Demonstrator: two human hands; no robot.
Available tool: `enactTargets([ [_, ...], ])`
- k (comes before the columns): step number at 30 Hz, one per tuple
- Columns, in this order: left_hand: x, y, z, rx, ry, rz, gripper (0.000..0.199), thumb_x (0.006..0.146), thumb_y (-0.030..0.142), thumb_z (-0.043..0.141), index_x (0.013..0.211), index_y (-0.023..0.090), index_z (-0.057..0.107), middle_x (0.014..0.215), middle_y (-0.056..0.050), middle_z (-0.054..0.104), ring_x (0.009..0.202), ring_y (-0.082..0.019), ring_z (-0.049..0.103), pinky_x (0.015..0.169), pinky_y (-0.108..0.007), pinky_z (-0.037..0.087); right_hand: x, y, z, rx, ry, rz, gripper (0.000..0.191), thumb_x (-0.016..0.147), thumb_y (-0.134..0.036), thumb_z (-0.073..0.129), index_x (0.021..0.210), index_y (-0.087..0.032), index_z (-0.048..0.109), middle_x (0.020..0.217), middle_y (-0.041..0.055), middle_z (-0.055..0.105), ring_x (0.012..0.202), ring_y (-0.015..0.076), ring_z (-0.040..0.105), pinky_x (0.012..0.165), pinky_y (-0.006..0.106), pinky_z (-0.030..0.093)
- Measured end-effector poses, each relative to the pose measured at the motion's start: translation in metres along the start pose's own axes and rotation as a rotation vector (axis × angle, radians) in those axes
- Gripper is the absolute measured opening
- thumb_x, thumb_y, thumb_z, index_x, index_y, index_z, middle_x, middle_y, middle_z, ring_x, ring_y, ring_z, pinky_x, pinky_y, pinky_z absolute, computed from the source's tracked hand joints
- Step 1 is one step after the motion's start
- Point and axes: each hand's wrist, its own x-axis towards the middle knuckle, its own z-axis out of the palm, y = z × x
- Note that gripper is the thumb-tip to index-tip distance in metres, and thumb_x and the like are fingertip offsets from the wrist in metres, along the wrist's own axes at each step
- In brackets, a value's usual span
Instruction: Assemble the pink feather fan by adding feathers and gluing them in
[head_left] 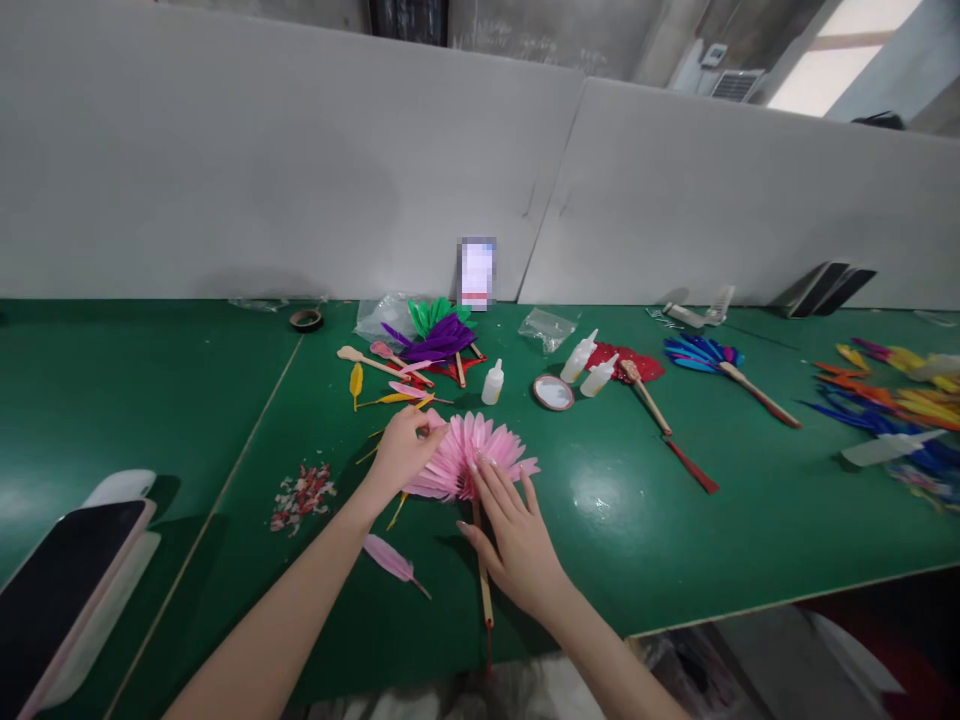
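Pink feather fan (477, 436) lies on the green table (637, 550), its wooden handle (484, 575) toward the near edge. Right hand (514, 525) is open, fingers spread across the fan's base, presumably to steady it. Left hand (405, 440) has fingers drawn in at the fan's left edge; whether they pinch a feather cannot be determined. Squeeze bottle (493, 384) stands upright beyond, probably for easy reach. Right fingers cover part of the fan's base; the phone (477, 272) display is pixelated, unreadable.
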Motion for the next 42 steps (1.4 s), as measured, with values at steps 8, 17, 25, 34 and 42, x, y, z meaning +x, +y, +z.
enactTargets([
  [8,0.001,0.001,0.004,-0.002,-0.064,-0.048,0.031,0.076,0.032,0.054,0.050,0.018,0.045,0.058,0.001,0.044,0.063,-0.016,0.048,0.063,-0.028,0.035,0.001,0.000,0.002,-0.014,-0.032,0.010,0.058,0.095,-0.035,0.034,0.147,-0.017,0.015,0.150,0.0067,0.023,0.138,0.0235,0.021,0.111,0.054,0.019],
  [17,0.009,-0.008,0.009,0.032,-0.082,-0.084,0.032,0.073,0.030,0.057,0.046,0.018,0.045,0.055,0.002,0.042,0.058,-0.014,0.044,0.058,-0.026,0.032,0.000,0.002,0.009,-0.036,0.010,0.005,0.057,0.096,-0.033,0.034,0.147,-0.018,0.014,0.150,0.0052,0.024,0.138,0.0205,0.023,0.113,0.048,0.016],
  [25,0.009,-0.007,0.015,0.020,-0.090,-0.070,0.036,0.070,0.030,0.058,0.044,0.018,0.037,0.052,0.003,0.040,0.056,-0.013,0.041,0.056,-0.026,0.029,0.000,0.001,0.009,-0.041,-0.024,0.025,0.054,0.096,-0.033,0.031,0.146,-0.017,0.017,0.151,0.0031,0.021,0.139,0.0197,0.021,0.113,0.047,0.015],
  [34,0.007,-0.009,0.020,-0.026,-0.053,-0.101,0.037,0.068,0.033,0.058,0.044,0.019,0.032,0.049,0.005,0.033,0.049,-0.010,0.034,0.051,-0.025,0.025,0.001,0.000,0.009,-0.041,-0.014,0.034,0.053,0.095,-0.029,0.033,0.146,-0.017,0.019,0.150,0.0040,0.024,0.138,0.0201,0.023,0.112,0.047,0.020],
  [42,0.003,-0.011,0.022,-0.078,-0.048,-0.105,0.035,0.068,0.037,0.056,0.046,0.019,0.035,0.049,0.005,0.035,0.050,-0.011,0.036,0.051,-0.025,0.026,0.000,0.000,0.010,-0.044,-0.001,0.031,0.053,0.095,-0.027,0.033,0.145,-0.017,0.021,0.149,0.0048,0.026,0.137,0.0202,0.024,0.111,0.046,0.022],
])
